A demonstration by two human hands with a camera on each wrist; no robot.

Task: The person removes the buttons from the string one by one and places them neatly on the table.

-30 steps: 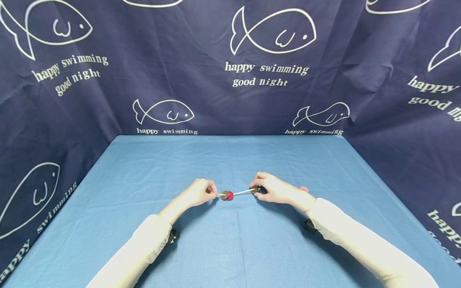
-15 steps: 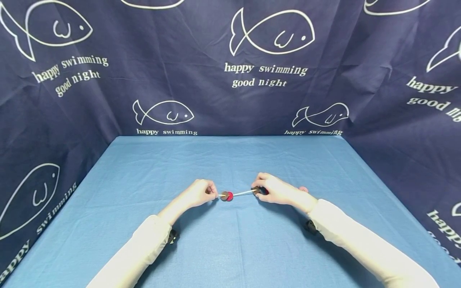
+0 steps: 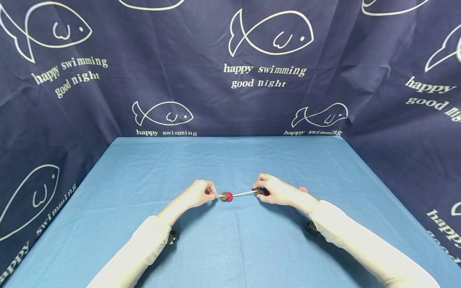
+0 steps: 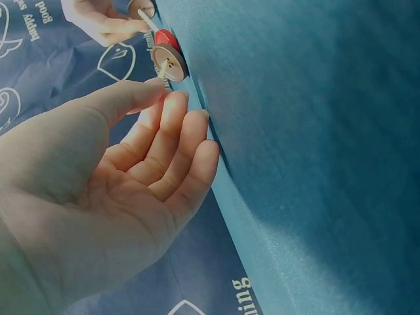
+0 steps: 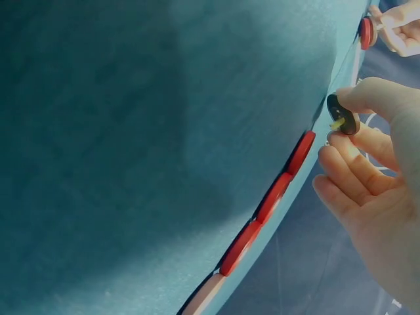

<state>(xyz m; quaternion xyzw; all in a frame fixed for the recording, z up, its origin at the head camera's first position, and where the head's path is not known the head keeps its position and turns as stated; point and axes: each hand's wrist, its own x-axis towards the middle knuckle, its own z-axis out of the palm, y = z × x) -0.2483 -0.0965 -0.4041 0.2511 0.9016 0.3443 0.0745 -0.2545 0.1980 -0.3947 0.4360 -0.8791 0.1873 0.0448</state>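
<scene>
A pale cord stretches between the two hands. On its left part sit a brown button and a red button, side by side and touching. The left hand pinches the cord's left end between thumb and forefinger; in the left wrist view the cord comes out through the holes of the brown button. Around a second, dark brown button the thumb and fingers of the right hand are closed. A yellowish cord tip pokes out of this button's face.
Several red buttons lie in a row on the blue cloth below the right hand, mostly hidden from the head view. A pink button ends that row, beside the right wrist. Dark printed fabric hangs behind the table.
The right hand has shifted very slightly to the right with its brown button. The left hand and the brown and red button pair have stayed almost in place.
</scene>
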